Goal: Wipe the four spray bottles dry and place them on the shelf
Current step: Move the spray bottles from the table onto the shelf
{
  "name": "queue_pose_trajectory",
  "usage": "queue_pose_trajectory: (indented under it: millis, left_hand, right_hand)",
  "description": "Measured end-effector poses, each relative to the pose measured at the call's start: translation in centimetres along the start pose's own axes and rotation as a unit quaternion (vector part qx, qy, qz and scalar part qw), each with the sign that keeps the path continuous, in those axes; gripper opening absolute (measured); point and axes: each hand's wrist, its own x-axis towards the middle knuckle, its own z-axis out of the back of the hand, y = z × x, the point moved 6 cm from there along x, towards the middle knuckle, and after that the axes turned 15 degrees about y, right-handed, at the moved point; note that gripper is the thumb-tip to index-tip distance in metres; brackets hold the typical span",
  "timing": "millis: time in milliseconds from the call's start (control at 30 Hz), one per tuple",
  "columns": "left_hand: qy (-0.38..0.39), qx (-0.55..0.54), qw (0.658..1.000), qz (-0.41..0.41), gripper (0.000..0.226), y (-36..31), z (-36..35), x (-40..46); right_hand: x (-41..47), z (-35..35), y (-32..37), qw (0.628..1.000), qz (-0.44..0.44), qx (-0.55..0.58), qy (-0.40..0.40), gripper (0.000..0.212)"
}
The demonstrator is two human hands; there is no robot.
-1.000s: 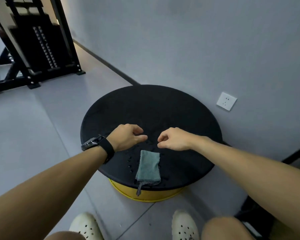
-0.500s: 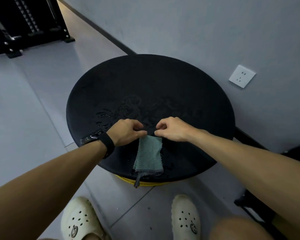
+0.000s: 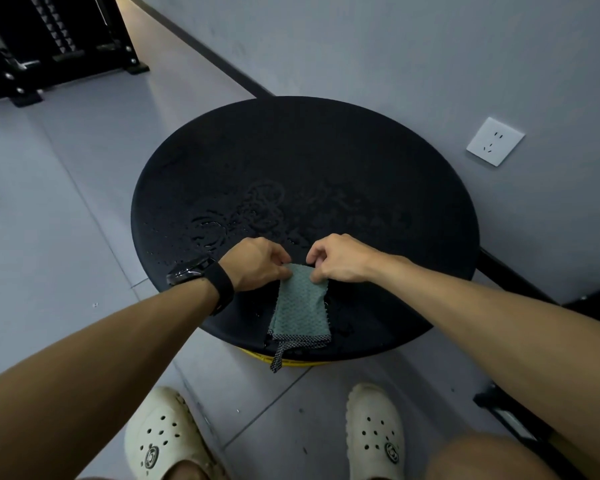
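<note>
A folded green cloth (image 3: 300, 308) with a dark hem and a hanging loop lies at the near edge of a round black table (image 3: 326, 161). My left hand (image 3: 257, 263) pinches the cloth's far left corner. My right hand (image 3: 340, 259) pinches its far right corner. Water drops and wet rings shine on the tabletop just beyond my hands. No spray bottle is in view.
The table stands against a grey wall with a white socket (image 3: 495, 141). A black metal rack (image 3: 49, 46) stands on the floor at the far left. Dark frame parts (image 3: 520, 414) show at the right edge. My two pale clogs are below the table.
Both hands came down from just above the cloth onto its far edge and took hold of the corners. The camera tilted down and closer to the table.
</note>
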Motion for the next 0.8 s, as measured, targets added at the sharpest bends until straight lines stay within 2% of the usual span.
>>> queue_pose_trajectory:
  millis: [167, 267, 467, 600, 800]
  left_hand:
    - [-0.014, 0.023, 0.999, -0.023, 0.009, -0.1, 0.0, 0.3]
    - [-0.017, 0.005, 0.999, -0.041, 0.006, -0.6, 0.3, 0.0]
    - [-0.024, -0.01, 0.998, -0.049, 0.007, -2.3, 1.2, -1.6]
    - [-0.02, 0.035, 0.997, -0.062, 0.022, -4.8, 2.6, -3.6]
    - [-0.058, 0.063, 0.992, -0.089, 0.023, -10.0, 5.8, -7.4]
  right_hand:
    - [-0.1, -0.4, 0.1, 1.0, -0.003, -0.018, 0.01, 0.013]
    - [-0.6, -0.5, 0.2, 1.0, 0.003, -0.014, 0.004, 0.013]
    - [-2.5, 0.1, 0.5, 1.0, 0.014, -0.001, 0.012, 0.017]
    - [-5.4, 1.7, 1.3, 0.999, 0.035, -0.01, 0.0, 0.017]
    - [-11.2, 5.4, 2.2, 0.997, 0.048, -0.016, -0.063, 0.009]
